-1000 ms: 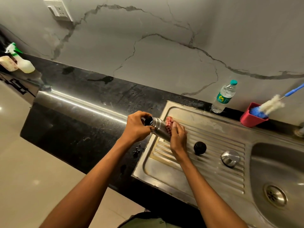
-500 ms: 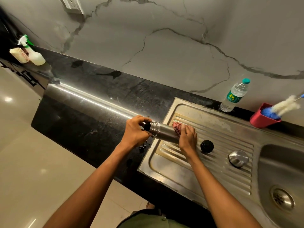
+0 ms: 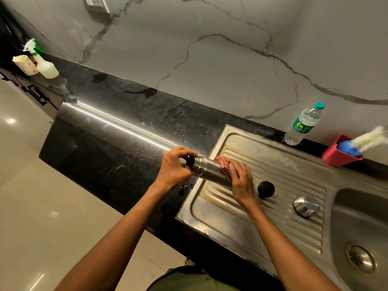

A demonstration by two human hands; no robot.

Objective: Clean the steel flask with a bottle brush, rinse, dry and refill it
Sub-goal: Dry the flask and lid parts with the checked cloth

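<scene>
Left hand (image 3: pixel 174 171) pinching open neck of steel flask (image 3: pixel 206 170), held sideways; right hand (image 3: pixel 241 181) pressing checked cloth (image 3: pixel 224 167) round body. Wet steel + light neck grip: could slip, drop onto drainboard (image 3: pixel 273 164), dent. Cloth prob. missing inside, so moisture left before refill.

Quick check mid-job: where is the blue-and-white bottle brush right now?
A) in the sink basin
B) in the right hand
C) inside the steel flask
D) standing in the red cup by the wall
D: the blue-and-white bottle brush stands in the red cup, apart from both hands.
</scene>
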